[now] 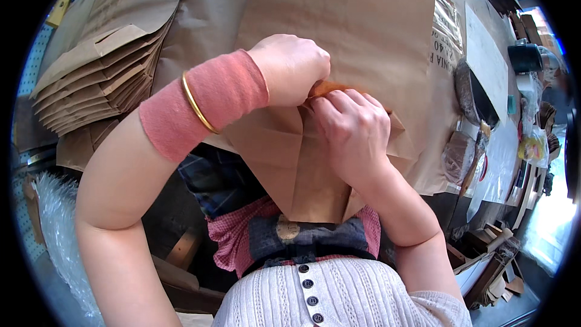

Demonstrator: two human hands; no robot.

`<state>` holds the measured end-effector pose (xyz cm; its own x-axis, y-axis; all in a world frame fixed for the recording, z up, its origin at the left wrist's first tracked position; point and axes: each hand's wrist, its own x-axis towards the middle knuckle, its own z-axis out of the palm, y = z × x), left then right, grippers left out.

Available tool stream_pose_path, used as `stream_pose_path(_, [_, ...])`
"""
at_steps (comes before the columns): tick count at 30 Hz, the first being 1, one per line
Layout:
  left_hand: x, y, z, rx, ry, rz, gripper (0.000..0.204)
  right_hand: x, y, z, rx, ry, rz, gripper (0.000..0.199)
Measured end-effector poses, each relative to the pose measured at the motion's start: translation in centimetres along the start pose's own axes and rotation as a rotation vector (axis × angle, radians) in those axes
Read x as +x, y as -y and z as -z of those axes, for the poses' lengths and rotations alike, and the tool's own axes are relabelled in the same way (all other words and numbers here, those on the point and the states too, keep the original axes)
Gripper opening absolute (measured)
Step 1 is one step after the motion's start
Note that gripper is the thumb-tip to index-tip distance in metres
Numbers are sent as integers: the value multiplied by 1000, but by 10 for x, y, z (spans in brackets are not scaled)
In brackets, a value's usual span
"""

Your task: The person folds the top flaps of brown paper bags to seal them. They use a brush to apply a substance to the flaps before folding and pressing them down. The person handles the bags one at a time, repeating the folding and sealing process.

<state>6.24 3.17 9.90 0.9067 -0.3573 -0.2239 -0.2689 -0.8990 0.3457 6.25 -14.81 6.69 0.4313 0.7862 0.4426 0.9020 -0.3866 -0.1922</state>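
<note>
A large brown paper bag lies spread before me, its near end creased and hanging toward my waist. My left hand is closed in a fist at the bag's fold, gripping the paper with the fingertips hidden. Right beside it, my right hand curls its fingers over the edge of the same fold. Between the two hands a gap in the paper shows orange-brown inside. A pink cloth wristband and a gold bangle circle my left forearm.
A stack of folded paper bags sits at the left, above a bundle of clear plastic strips. On the right are a white board, a dark curved pan, a brush and a dark mug.
</note>
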Motion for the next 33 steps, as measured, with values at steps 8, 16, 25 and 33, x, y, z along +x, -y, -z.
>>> stream_pose_path(8, [-3, 5, -7, -113, -27, 17, 8, -19, 15, 3, -100, 35, 68, 25])
stream_pose_path(16, [3, -6, 2, -135, 23, 15, 10, -22, 15, 3, -56, 4, -17, 25])
stream_pose_path(25, [0, -7, -9, -143, -77, -12, 15, -19, 15, 22, -82, 184, -108, 28])
stream_pose_path(33, [5, -19, -24, -133, -132, 156, 16, -26, 5, 14, -69, 13, -12, 12])
